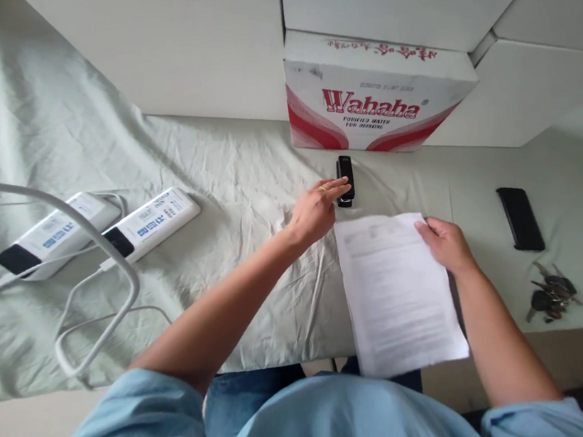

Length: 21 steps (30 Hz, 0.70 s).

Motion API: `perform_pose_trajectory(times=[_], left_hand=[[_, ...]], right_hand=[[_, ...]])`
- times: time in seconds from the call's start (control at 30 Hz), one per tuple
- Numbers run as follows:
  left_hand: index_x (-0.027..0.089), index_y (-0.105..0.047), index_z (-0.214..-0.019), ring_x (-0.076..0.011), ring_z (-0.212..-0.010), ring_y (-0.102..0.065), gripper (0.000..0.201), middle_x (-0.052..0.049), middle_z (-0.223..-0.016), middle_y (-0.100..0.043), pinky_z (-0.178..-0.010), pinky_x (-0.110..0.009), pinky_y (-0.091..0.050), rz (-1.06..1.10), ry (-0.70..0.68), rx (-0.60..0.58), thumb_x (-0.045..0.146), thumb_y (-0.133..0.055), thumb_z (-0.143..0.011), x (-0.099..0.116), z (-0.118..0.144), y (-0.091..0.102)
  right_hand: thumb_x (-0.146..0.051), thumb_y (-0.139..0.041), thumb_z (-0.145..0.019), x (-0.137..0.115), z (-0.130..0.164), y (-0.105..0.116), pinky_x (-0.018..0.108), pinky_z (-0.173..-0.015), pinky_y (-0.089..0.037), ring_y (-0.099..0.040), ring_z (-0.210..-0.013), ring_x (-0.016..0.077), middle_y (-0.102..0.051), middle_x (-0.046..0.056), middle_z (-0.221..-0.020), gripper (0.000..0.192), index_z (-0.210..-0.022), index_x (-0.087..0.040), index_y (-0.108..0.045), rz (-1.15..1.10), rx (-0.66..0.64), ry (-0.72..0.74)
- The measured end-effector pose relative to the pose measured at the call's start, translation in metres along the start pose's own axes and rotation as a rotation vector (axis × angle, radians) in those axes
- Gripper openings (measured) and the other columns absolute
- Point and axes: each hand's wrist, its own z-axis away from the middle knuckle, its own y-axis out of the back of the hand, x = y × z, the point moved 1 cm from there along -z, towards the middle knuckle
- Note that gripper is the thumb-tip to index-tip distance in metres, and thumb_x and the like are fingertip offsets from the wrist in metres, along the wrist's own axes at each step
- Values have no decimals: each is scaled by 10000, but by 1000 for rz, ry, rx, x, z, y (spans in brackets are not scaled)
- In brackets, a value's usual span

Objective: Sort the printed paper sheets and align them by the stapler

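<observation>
The left hand reached with fingers loosely extended, its tips touching the small black stapler that stood on the wrinkled pale-green cloth just before the glossy cardboard box. The right hand pinched the upper right edge of the thin printed sheets. Squaring those limp pages first would likely help.

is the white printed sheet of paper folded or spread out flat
Spread flat. The white printed sheet of paper lies unfolded on the pale cloth-covered table, its near edge overhanging, the right hand on its top right corner.
</observation>
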Motion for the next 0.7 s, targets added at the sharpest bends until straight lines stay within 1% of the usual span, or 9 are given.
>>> perform_pose_trajectory(times=[0.1,0.17,0.2,0.27,0.37,0.47,0.53,0.63,0.7], left_hand=[[184,-759,-1326,-249,-1314,-722,435,-125,-1418,-780,-1152,-454,-573,163,156,237,124,-491,-988,-1,18,-4],[191,-745,-1268,-232,-1082,-783,335,-133,-1245,-823,-920,-376,-648,355,330,313,337,-511,-1078,1,32,-5],[182,-732,-1241,-226,-1003,-785,385,-144,-1220,-820,-818,-347,-649,489,393,304,459,-508,-1095,3,38,-6],[168,-717,-1207,-215,-892,-773,559,-147,-1109,-821,-744,-323,-629,749,464,225,667,-509,-1066,7,48,-6],[163,-727,-1016,-205,-756,-723,734,-109,-872,-773,-669,-312,-590,1017,468,43,860,-501,-966,10,54,-7],[178,-668,-837,-146,-594,-590,640,-28,-684,-653,-567,-269,-466,970,444,-31,811,-636,-926,8,55,-7],[190,-609,-775,-106,-521,-469,555,27,-588,-550,-529,-253,-357,851,444,-21,712,-742,-906,7,55,-7],[208,-526,-714,-87,-522,-334,543,68,-553,-416,-523,-260,-239,725,463,75,653,-784,-889,9,56,-8],[214,-458,-673,-88,-563,-296,573,69,-581,-368,-541,-265,-218,687,470,158,618,-816,-865,12,56,-10]], right_hand=[[-647,-681,-943,6,33,16,278,-567,-372,-457,-595,135,-487,-37,-593,514,-683,-211,-601,-121,9,-51],[-651,-742,-912,6,42,25,284,-595,-428,-530,-634,158,-595,-12,-645,477,-765,-199,-699,-222,90,-80],[-648,-766,-899,3,42,28,289,-620,-454,-564,-663,170,-647,3,-685,463,-805,-196,-733,-262,148,-86],[-644,-792,-888,-5,30,26,295,-657,-474,-592,-703,177,-700,21,-743,455,-832,-193,-764,-314,232,-73],[-666,-764,-908,-17,-2,9,299,-677,-473,-589,-712,171,-692,14,-746,478,-830,-195,-769,-357,271,-12],[-707,-750,-900,-21,-31,-15,286,-619,-404,-492,-634,135,-585,-19,-637,553,-711,-190,-699,-321,316,39],[-701,-752,-903,-17,-38,-28,285,-634,-417,-508,-646,131,-599,-20,-654,556,-697,-189,-685,-362,309,37],[-673,-828,-850,-7,-36,-37,280,-655,-466,-572,-670,133,-674,-19,-726,484,-808,-199,-745,-515,339,-22],[-645,-938,-724,-3,-31,-36,282,-661,-502,-614,-686,140,-720,-17,-784,503,-921,-213,-772,-654,365,-50]])
